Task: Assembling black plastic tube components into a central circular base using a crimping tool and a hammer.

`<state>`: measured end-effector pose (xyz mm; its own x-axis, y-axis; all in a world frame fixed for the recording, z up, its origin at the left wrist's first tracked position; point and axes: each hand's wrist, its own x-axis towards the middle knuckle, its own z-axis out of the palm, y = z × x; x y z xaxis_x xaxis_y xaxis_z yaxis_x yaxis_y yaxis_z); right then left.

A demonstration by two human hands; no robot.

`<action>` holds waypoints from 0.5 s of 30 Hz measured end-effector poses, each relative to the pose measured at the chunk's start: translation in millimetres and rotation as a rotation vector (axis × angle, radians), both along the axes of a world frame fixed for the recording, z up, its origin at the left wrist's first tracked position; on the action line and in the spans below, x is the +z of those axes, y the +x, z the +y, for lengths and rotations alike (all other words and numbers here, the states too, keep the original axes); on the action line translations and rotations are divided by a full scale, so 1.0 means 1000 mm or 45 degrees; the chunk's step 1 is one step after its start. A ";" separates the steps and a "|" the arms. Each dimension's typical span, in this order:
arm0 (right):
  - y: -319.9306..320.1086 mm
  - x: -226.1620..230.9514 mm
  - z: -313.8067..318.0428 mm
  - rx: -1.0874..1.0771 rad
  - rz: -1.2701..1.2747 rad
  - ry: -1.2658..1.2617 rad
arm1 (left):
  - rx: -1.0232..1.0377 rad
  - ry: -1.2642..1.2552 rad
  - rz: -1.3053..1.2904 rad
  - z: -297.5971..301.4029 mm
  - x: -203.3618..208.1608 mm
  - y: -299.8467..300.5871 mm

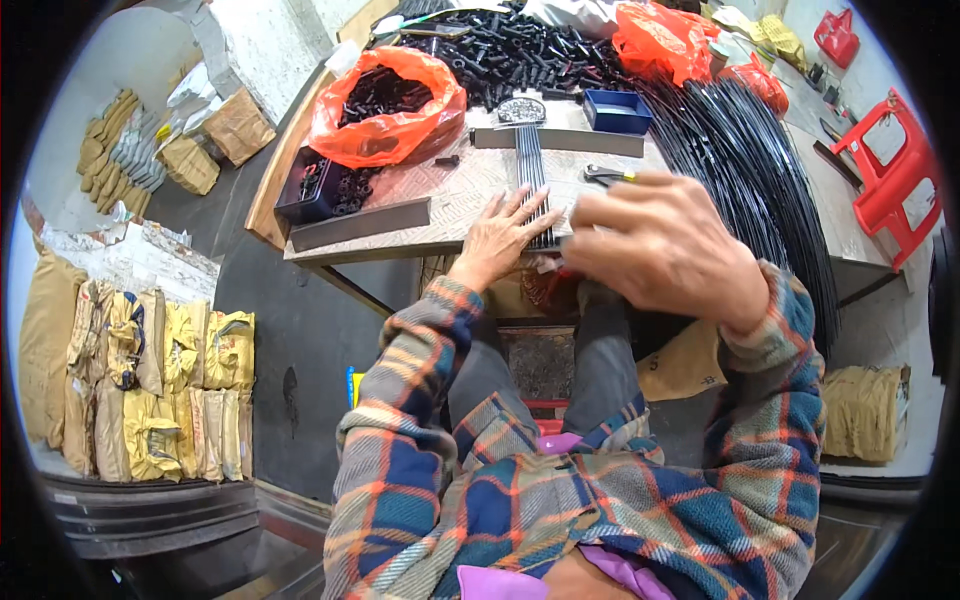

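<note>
My left hand [497, 238] lies over a row of thin dark metal rods [529, 160] on the worktable [455, 205], its fingers spread across their near ends. To its right, my right hand [665, 240] is raised near the table's front edge. Its fingers are curled in and slightly blurred; whatever they may hold is hidden. At the far end of the rods sits a small round dish [522, 110] of tiny shiny parts. A small tool with a yellow and black handle [606, 175], partly covered by my right hand, lies on the table.
An orange-red plastic bag [395, 110] and a dark tray [306, 190] hold black parts at left. A blue box [617, 111] stands behind a metal strip [590, 143]. Long black rods [745, 150] overhang the right edge. Black parts [530, 50] are heaped behind.
</note>
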<state>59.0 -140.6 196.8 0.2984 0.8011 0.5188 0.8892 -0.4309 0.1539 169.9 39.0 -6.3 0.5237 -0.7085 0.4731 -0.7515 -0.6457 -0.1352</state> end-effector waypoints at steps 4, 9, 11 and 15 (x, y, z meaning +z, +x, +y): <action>-0.051 0.007 -0.023 0.068 0.254 -0.263 | -0.062 -0.240 0.001 -0.011 0.001 -0.022; -0.205 0.013 -0.143 0.044 -0.026 1.238 | -0.427 -0.881 0.280 -0.032 0.046 -0.097; -0.249 -0.003 -0.205 0.173 -0.004 1.109 | -0.435 -0.781 0.249 -0.026 0.065 -0.117; -0.224 0.007 -0.216 0.260 0.690 0.358 | -0.450 -0.527 0.068 0.006 0.100 -0.078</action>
